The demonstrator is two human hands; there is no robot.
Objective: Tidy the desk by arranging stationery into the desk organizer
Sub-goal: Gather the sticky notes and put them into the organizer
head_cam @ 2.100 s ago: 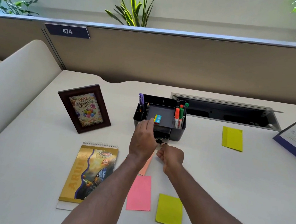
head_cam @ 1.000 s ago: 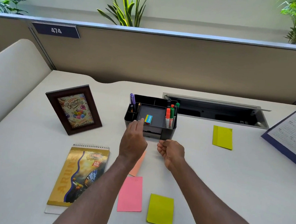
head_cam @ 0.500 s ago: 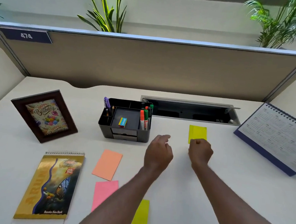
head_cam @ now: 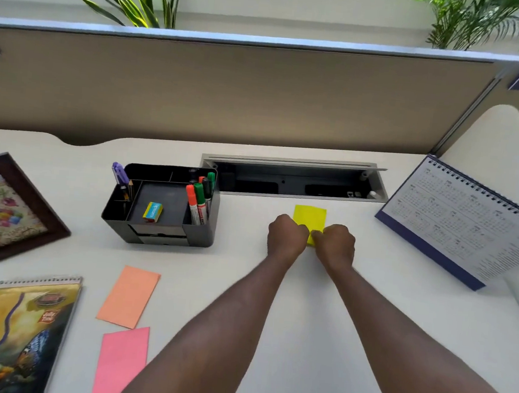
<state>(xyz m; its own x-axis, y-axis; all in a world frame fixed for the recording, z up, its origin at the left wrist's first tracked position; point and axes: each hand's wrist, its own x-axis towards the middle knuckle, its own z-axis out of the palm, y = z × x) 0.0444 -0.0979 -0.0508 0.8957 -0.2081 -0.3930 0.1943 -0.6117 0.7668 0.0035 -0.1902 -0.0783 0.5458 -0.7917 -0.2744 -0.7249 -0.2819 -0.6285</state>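
Pink note (head_cam: 121,363): flat on the desk (head_cam: 304,311) nearest you, left of your left forearm.
Notepad (head_cam: 16,334): spiral-bound, flat, left of the pink note.
Orange note (head_cam: 129,296): flat, just beyond the pink note.
Your left hand (head_cam: 286,237): fingers curled, at the near left corner of the yellow note (head_cam: 310,218); whether it pinches the paper, you cannot tell.
Your right hand (head_cam: 334,243): fingers curled, at the note's near right corner, close beside the left hand; grip hidden under the knuckles.
Yellow note: on the desk, right of the organizer (head_cam: 159,234), well apart from it.
Organizer: black; eraser (head_cam: 152,211) on its middle tray, markers (head_cam: 199,200) upright in the right compartment, purple pen (head_cam: 120,175) in the left.
Frame (head_cam: 3,206): leaning back, far left.
Calendar (head_cam: 471,223): standing, far right.
Cable tray (head_cam: 294,180): open, just beyond the yellow note.
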